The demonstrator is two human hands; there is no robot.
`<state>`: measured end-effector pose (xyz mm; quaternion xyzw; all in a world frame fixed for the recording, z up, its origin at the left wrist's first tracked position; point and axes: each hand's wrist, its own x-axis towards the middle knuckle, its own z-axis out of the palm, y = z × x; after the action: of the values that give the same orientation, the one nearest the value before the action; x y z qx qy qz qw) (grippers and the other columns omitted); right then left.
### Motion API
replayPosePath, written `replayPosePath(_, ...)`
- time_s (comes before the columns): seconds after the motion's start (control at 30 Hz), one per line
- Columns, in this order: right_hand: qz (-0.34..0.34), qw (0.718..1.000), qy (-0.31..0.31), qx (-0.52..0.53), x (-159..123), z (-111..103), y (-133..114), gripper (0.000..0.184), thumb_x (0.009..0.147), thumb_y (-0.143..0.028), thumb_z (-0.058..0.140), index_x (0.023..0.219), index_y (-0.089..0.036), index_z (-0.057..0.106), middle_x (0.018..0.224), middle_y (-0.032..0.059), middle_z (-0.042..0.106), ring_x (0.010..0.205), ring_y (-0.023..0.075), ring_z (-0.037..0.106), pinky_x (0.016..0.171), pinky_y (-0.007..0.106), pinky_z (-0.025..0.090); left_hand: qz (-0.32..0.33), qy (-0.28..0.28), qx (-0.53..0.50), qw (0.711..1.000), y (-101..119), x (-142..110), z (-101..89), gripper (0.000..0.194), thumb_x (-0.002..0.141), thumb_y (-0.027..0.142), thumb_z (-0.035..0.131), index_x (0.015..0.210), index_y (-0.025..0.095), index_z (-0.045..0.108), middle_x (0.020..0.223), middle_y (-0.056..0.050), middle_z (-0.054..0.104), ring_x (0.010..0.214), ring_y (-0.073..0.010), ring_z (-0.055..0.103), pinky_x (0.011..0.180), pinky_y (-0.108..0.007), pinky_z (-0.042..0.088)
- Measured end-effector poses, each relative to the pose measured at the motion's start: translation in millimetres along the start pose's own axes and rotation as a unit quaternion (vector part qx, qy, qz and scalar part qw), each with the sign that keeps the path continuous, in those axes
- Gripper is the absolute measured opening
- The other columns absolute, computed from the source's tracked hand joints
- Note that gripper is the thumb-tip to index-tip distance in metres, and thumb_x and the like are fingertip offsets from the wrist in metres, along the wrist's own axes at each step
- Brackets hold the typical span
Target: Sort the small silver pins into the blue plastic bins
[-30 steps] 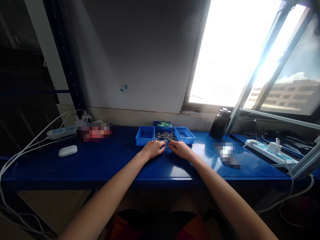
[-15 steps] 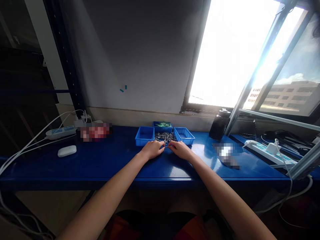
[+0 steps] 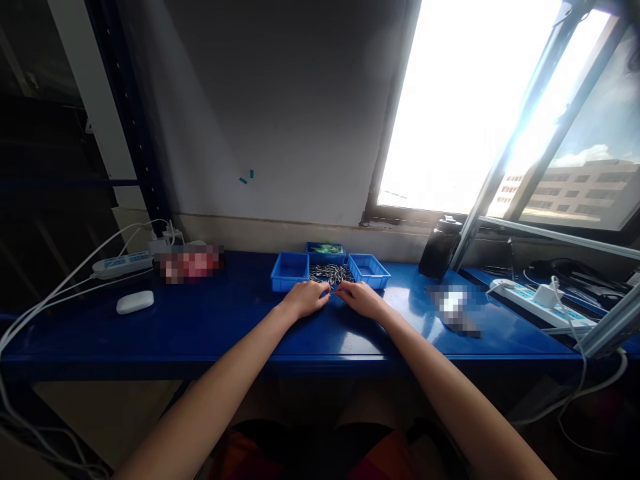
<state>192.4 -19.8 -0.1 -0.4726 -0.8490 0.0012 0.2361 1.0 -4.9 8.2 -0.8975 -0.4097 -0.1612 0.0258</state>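
Observation:
My left hand (image 3: 305, 299) and my right hand (image 3: 361, 298) rest side by side on the blue bench (image 3: 210, 327), fingertips almost touching. Both are curled in a pinch around something small and thin that I cannot make out. Just beyond the fingers lies a heap of small dark metal pins (image 3: 330, 272). A blue tray (image 3: 290, 271) stands to the left of the heap and another blue tray (image 3: 369, 270) to its right. A third blue tray (image 3: 325, 251) with green contents sits behind the heap.
A dark bottle (image 3: 439, 249) stands right of the trays, by the window. White power strips lie at far left (image 3: 121, 264) and far right (image 3: 537, 299), with trailing cables. A white oval case (image 3: 135, 301) lies on the bench's left. Blurred patches sit left and right.

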Motion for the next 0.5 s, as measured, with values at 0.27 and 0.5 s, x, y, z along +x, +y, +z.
replayPosePath(0.27, -0.001, 1.000, -0.001, 0.000, -0.1, -0.5, 0.0, 0.023, 0.084, -0.032, 0.041, 0.089, -0.018, 0.059, 0.059, 0.0008, 0.055, 0.053, 0.0097, 0.047, 0.053, 0.019, 0.030, 0.005, 0.004, -0.003, 1.000, 0.6, 0.3, -0.2, 0.029, 0.082, 0.041, 0.036, 0.093, 0.022, 0.055, 0.078, -0.004, 0.063, 0.069, -0.0183, 0.058, 0.055, -0.023, 0.038)
replayPosePath(0.5, 0.001, 1.000, 0.000, -0.003, 0.1, -1.2, -1.4, 0.024, 0.085, -0.033, 0.041, 0.089, -0.018, 0.059, 0.061, 0.0012, 0.057, 0.053, 0.0100, 0.048, 0.053, 0.019, 0.030, -0.001, -0.004, -0.002, 1.000, 0.4, -0.5, -1.0, 0.028, 0.082, 0.040, 0.036, 0.093, 0.022, 0.055, 0.079, -0.004, 0.063, 0.070, -0.0184, 0.058, 0.056, -0.023, 0.039)
